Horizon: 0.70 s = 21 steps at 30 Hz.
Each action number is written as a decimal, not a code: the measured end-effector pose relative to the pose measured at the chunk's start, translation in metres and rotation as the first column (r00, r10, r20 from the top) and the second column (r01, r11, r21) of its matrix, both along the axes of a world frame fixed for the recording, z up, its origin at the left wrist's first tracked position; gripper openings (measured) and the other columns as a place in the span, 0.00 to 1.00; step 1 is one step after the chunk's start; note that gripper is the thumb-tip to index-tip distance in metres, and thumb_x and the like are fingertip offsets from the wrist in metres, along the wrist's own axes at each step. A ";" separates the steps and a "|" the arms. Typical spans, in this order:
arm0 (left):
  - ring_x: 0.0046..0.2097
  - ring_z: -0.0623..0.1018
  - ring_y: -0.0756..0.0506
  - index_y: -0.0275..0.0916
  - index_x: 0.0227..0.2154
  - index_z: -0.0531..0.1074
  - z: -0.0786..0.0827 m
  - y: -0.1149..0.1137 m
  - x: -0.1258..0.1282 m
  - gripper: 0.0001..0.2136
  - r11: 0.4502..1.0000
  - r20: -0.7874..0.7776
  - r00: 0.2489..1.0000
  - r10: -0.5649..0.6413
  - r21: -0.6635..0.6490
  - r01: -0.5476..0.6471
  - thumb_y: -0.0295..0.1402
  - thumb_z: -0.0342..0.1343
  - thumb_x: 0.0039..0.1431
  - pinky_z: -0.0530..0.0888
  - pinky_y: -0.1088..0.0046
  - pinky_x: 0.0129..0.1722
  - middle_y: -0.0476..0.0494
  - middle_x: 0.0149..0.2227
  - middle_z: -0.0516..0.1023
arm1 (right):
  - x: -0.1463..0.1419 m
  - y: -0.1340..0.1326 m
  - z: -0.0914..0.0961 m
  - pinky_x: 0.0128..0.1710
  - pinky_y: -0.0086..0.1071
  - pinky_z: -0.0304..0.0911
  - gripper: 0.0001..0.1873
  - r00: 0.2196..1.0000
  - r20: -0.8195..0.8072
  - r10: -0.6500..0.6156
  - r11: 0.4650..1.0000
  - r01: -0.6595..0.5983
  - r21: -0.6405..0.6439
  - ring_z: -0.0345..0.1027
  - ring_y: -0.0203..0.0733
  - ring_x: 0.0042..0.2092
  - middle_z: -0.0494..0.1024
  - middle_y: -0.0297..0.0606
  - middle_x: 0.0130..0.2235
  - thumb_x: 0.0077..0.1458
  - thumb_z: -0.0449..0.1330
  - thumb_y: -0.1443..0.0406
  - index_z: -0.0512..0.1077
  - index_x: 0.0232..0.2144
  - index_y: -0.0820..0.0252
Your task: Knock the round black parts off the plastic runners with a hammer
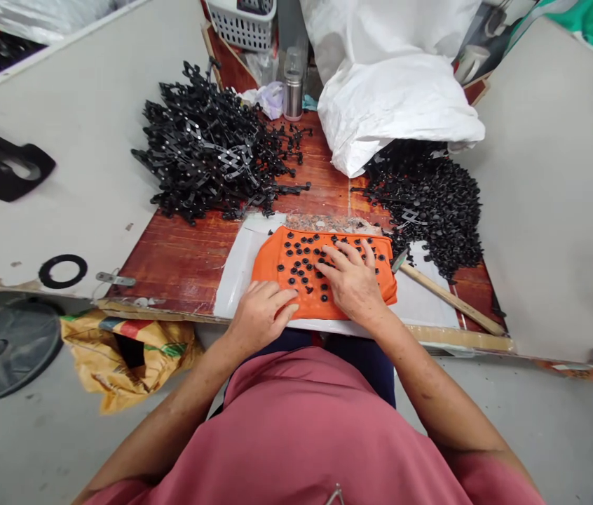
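An orange pad lies at the near edge of a wooden table, strewn with several small black round parts. My right hand rests flat on the pad with fingers spread over the parts. My left hand sits at the pad's near left corner, fingers curled and pressed together; I cannot make out what they pinch. A wooden-handled hammer lies just right of the pad.
A heap of black plastic frames fills the table's left back; a pile of small black parts lies at the right, under a white sack. A metal flask and basket stand behind. A yellow bag lies on the floor.
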<state>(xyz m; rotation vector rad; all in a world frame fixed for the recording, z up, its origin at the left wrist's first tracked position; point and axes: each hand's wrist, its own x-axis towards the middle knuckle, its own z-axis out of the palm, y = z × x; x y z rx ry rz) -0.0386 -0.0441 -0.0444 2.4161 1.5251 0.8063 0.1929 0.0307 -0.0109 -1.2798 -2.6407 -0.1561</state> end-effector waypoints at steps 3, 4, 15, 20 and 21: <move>0.37 0.76 0.45 0.40 0.37 0.78 -0.003 0.001 0.000 0.07 1.000 0.081 0.997 -0.010 -0.012 0.011 0.35 0.56 0.68 0.70 0.65 0.42 0.44 0.33 0.78 | 0.005 -0.004 0.001 0.69 0.56 0.34 0.18 0.994 -0.077 -0.071 0.997 0.072 0.003 0.58 0.52 0.64 0.75 0.40 0.63 0.66 0.54 0.69 0.80 0.51 0.51; 0.37 0.76 0.45 0.40 0.37 0.78 -0.004 0.002 0.000 0.07 1.000 0.097 0.995 -0.006 -0.014 0.007 0.35 0.56 0.68 0.70 0.65 0.41 0.44 0.34 0.78 | 0.005 -0.007 0.001 0.68 0.54 0.37 0.17 0.990 -0.114 -0.086 0.996 0.087 0.005 0.60 0.51 0.62 0.77 0.41 0.60 0.66 0.55 0.68 0.81 0.49 0.51; 0.36 0.77 0.45 0.41 0.35 0.77 -0.016 0.003 0.001 0.07 1.000 0.118 0.993 0.019 0.022 -0.022 0.33 0.56 0.67 0.69 0.66 0.39 0.45 0.32 0.79 | -0.026 -0.048 -0.021 0.64 0.50 0.42 0.11 0.976 -0.198 -0.091 0.983 0.120 0.140 0.67 0.47 0.51 0.83 0.36 0.48 0.67 0.59 0.61 0.81 0.36 0.51; 0.36 0.76 0.45 0.41 0.34 0.77 -0.016 0.003 0.000 0.07 0.999 0.136 0.991 0.016 0.038 -0.021 0.34 0.57 0.66 0.69 0.65 0.39 0.45 0.32 0.78 | -0.020 -0.064 -0.029 0.66 0.52 0.40 0.10 0.981 -0.189 -0.050 0.980 0.084 0.179 0.68 0.46 0.52 0.82 0.36 0.52 0.68 0.58 0.64 0.81 0.41 0.49; 0.36 0.76 0.45 0.41 0.34 0.77 -0.016 0.003 0.000 0.06 0.999 0.148 0.989 0.012 0.028 -0.016 0.34 0.57 0.66 0.70 0.65 0.39 0.46 0.32 0.78 | -0.016 -0.065 -0.028 0.66 0.52 0.40 0.10 0.980 -0.192 -0.046 0.983 0.078 0.165 0.68 0.46 0.53 0.82 0.36 0.52 0.67 0.59 0.63 0.81 0.43 0.48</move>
